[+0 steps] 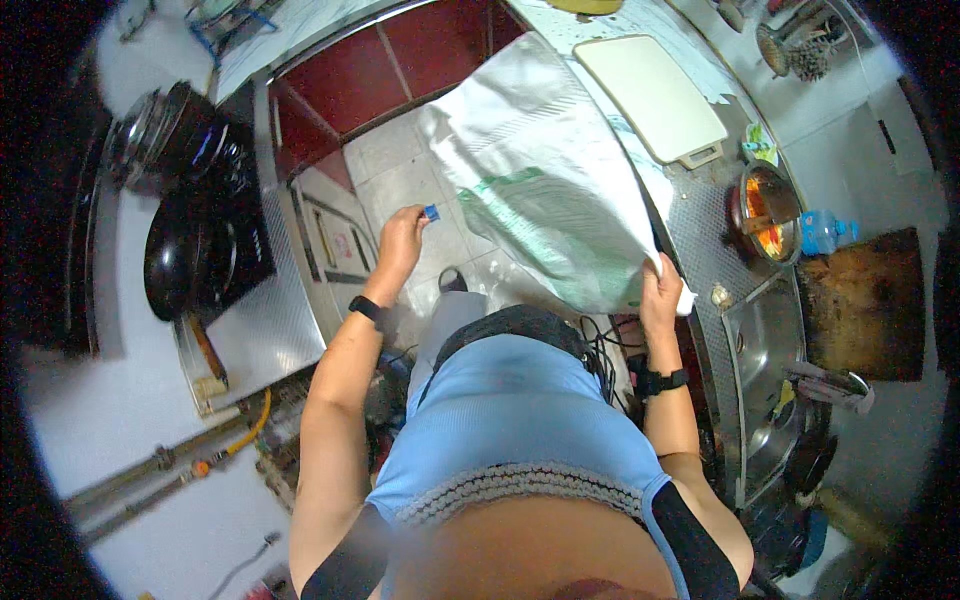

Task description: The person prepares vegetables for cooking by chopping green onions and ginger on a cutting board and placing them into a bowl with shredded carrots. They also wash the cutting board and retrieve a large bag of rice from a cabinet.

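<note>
My right hand (661, 294) grips one corner of a large white woven sack (536, 112) with a green printed area. The sack hangs in front of me over the tiled floor, its far end up beside the counter edge. Out over the floor on the other side, my left hand (400, 241) pinches a small blue object (430, 213) between thumb and fingers; I cannot tell what it is. Both wrists carry black bands.
A white cutting board (649, 97), a pot of orange food (765, 210), a blue plastic bottle (823, 232) and a steel sink (761, 375) line the right counter. A black wok (176, 251) sits by the stove at left. Cables (607, 360) hang near my right side.
</note>
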The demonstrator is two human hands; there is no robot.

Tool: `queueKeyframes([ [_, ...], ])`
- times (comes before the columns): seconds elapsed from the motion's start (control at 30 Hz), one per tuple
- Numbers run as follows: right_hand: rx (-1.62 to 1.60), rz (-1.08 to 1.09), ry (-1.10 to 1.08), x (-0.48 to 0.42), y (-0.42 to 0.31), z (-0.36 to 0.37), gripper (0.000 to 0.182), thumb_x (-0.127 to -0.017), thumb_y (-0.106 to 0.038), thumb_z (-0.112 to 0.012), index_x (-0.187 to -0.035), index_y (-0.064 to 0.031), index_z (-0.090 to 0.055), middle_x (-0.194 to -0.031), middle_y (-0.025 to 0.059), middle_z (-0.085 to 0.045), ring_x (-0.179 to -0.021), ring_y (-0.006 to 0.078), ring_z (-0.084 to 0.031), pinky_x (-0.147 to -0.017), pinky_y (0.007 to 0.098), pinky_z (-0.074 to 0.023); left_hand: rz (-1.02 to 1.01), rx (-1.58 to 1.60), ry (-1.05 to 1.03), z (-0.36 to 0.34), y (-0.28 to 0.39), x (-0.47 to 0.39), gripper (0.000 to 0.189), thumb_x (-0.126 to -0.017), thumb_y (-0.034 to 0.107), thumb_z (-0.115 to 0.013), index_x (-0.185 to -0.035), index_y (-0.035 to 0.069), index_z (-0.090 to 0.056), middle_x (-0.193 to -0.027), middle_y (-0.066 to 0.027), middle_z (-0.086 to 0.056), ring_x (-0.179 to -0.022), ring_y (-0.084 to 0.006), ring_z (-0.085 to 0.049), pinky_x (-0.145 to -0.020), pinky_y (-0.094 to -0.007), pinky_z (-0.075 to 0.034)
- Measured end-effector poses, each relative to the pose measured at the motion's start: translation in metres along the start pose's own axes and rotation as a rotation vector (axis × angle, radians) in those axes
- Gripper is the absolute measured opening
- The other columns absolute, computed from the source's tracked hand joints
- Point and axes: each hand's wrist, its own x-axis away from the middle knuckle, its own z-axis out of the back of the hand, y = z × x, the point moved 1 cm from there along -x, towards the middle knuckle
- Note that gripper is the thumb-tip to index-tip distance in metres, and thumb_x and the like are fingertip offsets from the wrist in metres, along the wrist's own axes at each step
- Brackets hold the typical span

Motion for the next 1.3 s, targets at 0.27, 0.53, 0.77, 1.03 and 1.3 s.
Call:
queueKeyframes([
  [0.27,0.093,-0.091,0.27,0.044,-0.017,-0.037,0.01,-0.083,-0.006,-0.05,-0.084,0.0037,-0.052,-0.068,0.0084,-0.049,-0.064,0.0163,-0.047,-0.061,0.0274,-0.0379,-0.155,0.043,0.038,0.003,-0.1,-0.123,0.022,-0.081,0.014,-0.058,-0.098,-0.001,-0.056,-0.089,-0.0185,-0.06,-0.082,-0.0325,-0.059,-0.07,-0.0374,-0.046],
  [0.53,0.25,-0.227,0.458,0.099,-0.05,-0.066,0.02,-0.087,-0.01,-0.05,-0.1,0.005,-0.056,-0.079,0.0076,-0.059,-0.073,0.0131,-0.052,-0.067,0.0273,-0.0421,-0.1,0.318,0.055,-0.016,-0.146,-0.182,0.031,-0.076,0.022,-0.066,-0.098,0.003,-0.058,-0.088,-0.0127,-0.063,-0.08,-0.0232,-0.06,-0.071,-0.0326,-0.046],
  [0.77,0.235,-0.293,0.543,0.138,-0.069,-0.092,0.023,-0.088,-0.016,-0.052,-0.101,0.0031,-0.057,-0.082,0.0079,-0.06,-0.077,0.0145,-0.053,-0.072,0.0288,-0.0423,-0.23,0.12,0.166,-0.042,-0.18,-0.241,0.03,-0.072,0.023,-0.068,-0.092,0.004,-0.06,-0.091,-0.0176,-0.059,-0.086,-0.0341,-0.055,-0.076,-0.0404,-0.044],
  [1.03,0.24,-0.273,0.561,0.14,-0.086,-0.112,0.017,-0.083,-0.008,-0.052,-0.095,0.0027,-0.057,-0.077,0.0104,-0.057,-0.071,0.0168,-0.053,-0.066,0.0286,-0.0423,-0.289,-0.065,0.027,-0.07,-0.193,-0.256,0.039,-0.069,0.004,-0.06,-0.107,-0.004,-0.052,-0.102,-0.0215,-0.052,-0.096,-0.0359,-0.05,-0.085,-0.0395,-0.042],
  [1.3,0.246,-0.177,0.393,0.126,-0.081,-0.101,0.011,-0.082,-0.007,-0.054,-0.086,0.0034,-0.055,-0.069,0.0127,-0.05,-0.062,0.0212,-0.049,-0.059,0.031,-0.0394,-0.163,0.804,-0.988,-0.063,-0.056,-0.151,0.041,-0.094,0.03,-0.038,-0.12,0.0,-0.048,-0.121,-0.0067,-0.051,-0.111,-0.0186,-0.047,-0.096,-0.0306,-0.035],
])
